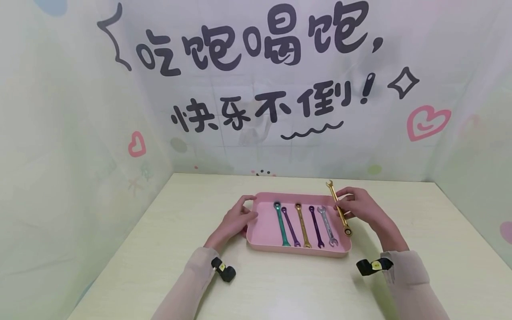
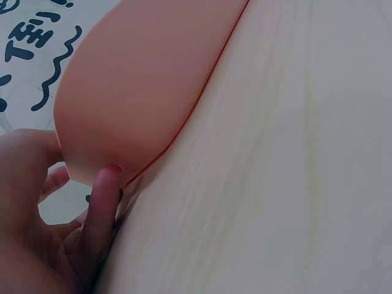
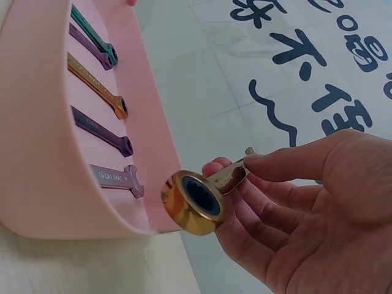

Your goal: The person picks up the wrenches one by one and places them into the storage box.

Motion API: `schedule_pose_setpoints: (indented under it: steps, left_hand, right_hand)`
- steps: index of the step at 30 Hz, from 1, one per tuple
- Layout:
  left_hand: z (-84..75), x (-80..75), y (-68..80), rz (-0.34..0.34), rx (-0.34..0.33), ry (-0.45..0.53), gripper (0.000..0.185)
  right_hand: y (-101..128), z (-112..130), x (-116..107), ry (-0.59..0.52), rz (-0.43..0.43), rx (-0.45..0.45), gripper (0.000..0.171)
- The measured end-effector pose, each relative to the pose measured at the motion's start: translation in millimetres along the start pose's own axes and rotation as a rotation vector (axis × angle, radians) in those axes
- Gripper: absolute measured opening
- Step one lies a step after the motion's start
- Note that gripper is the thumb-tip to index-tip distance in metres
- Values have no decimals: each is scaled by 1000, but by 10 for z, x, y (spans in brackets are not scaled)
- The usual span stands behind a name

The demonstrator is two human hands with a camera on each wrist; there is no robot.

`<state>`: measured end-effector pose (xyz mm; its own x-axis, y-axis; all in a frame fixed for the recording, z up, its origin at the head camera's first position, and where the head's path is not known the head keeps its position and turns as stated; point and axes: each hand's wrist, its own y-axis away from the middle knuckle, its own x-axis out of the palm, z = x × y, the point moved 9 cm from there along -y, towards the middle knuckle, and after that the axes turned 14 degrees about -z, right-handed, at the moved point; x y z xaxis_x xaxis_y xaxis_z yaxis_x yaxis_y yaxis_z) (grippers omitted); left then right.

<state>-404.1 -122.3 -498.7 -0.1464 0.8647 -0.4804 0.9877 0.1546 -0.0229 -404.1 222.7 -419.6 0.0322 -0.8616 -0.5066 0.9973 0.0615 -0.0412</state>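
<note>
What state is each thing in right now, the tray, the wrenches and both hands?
pink tray: flat on the table, holding five wrenches side by side.
green wrench: lying in the tray, leftmost.
silver wrench: lying in the tray, rightmost.
gold wrench: lifted, above the tray's right edge.
right hand: pinching the gold wrench.
left hand: gripping the tray's left edge.

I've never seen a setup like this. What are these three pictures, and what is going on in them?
No machine here: a person works with bare hands, wearing three cameras. The wide picture comes from the head; the two close ones come from the wrists. On the pale table sits a pink tray holding five coloured wrenches side by side. The left hand holds the tray's left rim. The right hand pinches a gold wrench above the tray's right edge; its ring end shows large in the right wrist view.
</note>
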Motion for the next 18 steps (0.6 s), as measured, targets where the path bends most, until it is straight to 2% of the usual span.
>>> schedule_pose_setpoints:
  steps: [18]
  left_hand:
    - [-15,-2,6,1,5,9,52]
  right_hand:
    - [-20,-1,81,15,35,1,39]
